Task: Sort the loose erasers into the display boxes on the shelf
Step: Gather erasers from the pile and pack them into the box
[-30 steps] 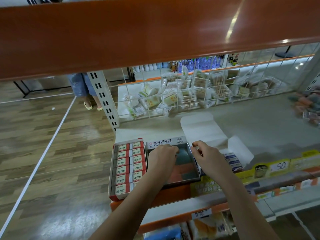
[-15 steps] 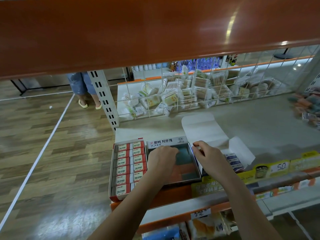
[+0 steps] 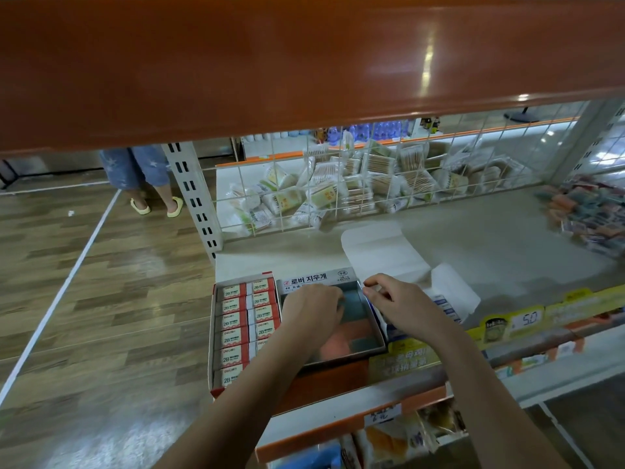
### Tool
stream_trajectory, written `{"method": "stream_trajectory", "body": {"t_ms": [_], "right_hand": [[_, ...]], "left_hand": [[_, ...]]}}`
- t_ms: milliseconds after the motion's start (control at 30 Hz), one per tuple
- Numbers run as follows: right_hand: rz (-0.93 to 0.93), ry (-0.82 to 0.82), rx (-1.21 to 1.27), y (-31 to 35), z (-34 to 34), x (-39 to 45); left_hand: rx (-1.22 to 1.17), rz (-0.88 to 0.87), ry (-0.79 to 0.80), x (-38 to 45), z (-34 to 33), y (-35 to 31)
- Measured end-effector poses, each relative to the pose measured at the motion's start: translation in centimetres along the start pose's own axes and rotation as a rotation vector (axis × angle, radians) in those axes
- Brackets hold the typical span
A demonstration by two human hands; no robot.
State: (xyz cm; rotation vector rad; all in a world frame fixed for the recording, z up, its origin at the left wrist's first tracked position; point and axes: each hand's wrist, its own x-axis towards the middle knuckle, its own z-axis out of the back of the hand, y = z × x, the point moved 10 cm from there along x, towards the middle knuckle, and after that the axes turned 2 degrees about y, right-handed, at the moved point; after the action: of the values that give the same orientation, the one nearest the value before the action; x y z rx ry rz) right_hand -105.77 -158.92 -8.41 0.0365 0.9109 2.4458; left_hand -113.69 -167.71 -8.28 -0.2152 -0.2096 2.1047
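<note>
- Right now the left hand (image 3: 313, 314) is reaching down into the grey display box (image 3: 377, 324) at the near edge of the shelf (image 3: 490, 252); its fingers curl downward over the teal and orange erasers (image 3: 351, 330) inside, and whether they actually grip one cannot be told, since the back of the hand hides the fingertips.
- The right hand (image 3: 404, 308) sits just right of that box, at its right wall, with thumb and forefinger drawn together in a pinch near the far right corner; what they pinch is too small to make out.
- Left of the grey box, and touching it, stands a red-and-white box (image 3: 243, 328) packed with two columns of 2B erasers in paper sleeves.
- To the right, partly under the right wrist, lies a white carton (image 3: 449, 292) with its flaps folded open toward the far side.
- A heap of loose erasers (image 3: 590, 214), orange and teal, lies at the far right end of the shelf, well apart from both hands.
- Beyond the wire grid (image 3: 338, 184) at the far side, packets of cotton swabs (image 3: 378, 179) are piled up.
- On the wooden floor (image 3: 101, 282) at far left stands a person in yellow slippers (image 3: 157, 205).
</note>
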Motion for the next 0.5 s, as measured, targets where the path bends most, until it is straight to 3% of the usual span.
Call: {"method": "stream_trajectory", "body": {"t_ms": [100,233,500], "right_hand": [[-0.038,0.001,-0.031,-0.2,1.2,-0.2],[-0.021,-0.136,-0.129,-1.0,4.8,-0.3],[-0.009,-0.334,-0.386,-8.3,13.1,-3.9]], "left_hand": [[0.044,-0.027,-0.079,0.4,2.4,-0.5],[0.079,-0.090,-0.159,1.4,5.9,-3.5],[0.132,-0.361,-0.148,5.5,4.6,-17.2]]}}
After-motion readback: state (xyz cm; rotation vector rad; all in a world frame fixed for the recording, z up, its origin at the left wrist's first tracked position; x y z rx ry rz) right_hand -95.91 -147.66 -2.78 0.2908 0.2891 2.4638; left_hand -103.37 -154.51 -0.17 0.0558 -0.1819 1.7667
